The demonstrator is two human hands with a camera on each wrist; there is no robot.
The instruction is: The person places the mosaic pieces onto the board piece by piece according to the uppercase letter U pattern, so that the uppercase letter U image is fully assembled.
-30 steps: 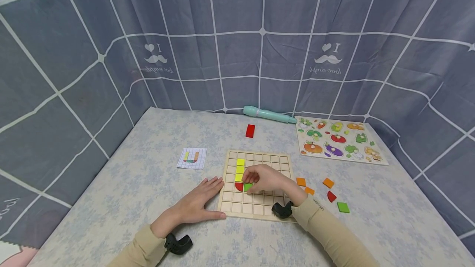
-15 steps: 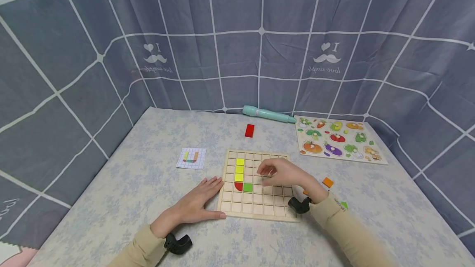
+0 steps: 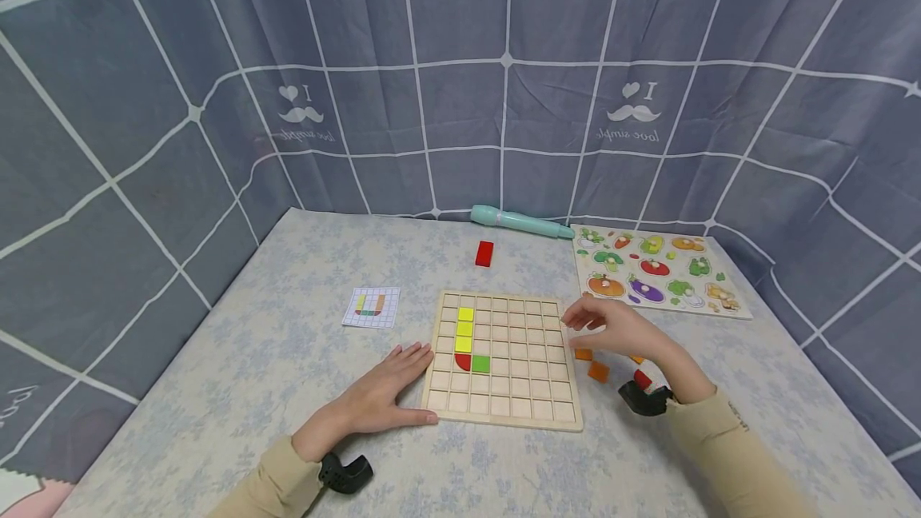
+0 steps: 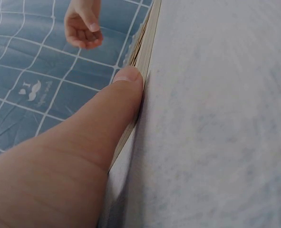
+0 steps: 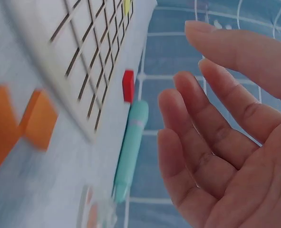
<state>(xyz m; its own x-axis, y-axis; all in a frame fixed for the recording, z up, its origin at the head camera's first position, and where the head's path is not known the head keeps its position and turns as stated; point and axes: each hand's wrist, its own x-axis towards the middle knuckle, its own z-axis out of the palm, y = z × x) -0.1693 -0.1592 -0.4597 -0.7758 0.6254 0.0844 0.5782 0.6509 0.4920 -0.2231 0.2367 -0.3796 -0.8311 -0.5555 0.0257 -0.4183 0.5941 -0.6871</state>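
My left hand [image 3: 381,394] lies flat on the table, its fingertips and thumb touching the left edge of the wooden grid board [image 3: 532,414]. In the left wrist view, the thumb [image 4: 102,114] presses against the board's side. On the board, a column of yellow square tiles [image 3: 464,329] stands above a red quarter-round tile [image 3: 463,362], with a green square tile [image 3: 480,364] beside it. My right hand [image 3: 615,332] hovers past the board's right edge, above orange square tiles [image 3: 599,372]. Its fingers are loosely bent and hold nothing, as the right wrist view confirms.
A small card [image 3: 371,308] with a coloured U pattern lies left of the board. Behind it are a red block [image 3: 484,254], a teal pen-shaped stick [image 3: 521,222] and a vegetable puzzle board [image 3: 658,270]. Another red tile [image 3: 643,379] shows beside the right wrist.
My right hand has left the green tile on the board and moved right, beyond the board's edge, over the loose tiles. My left hand has stayed in place.
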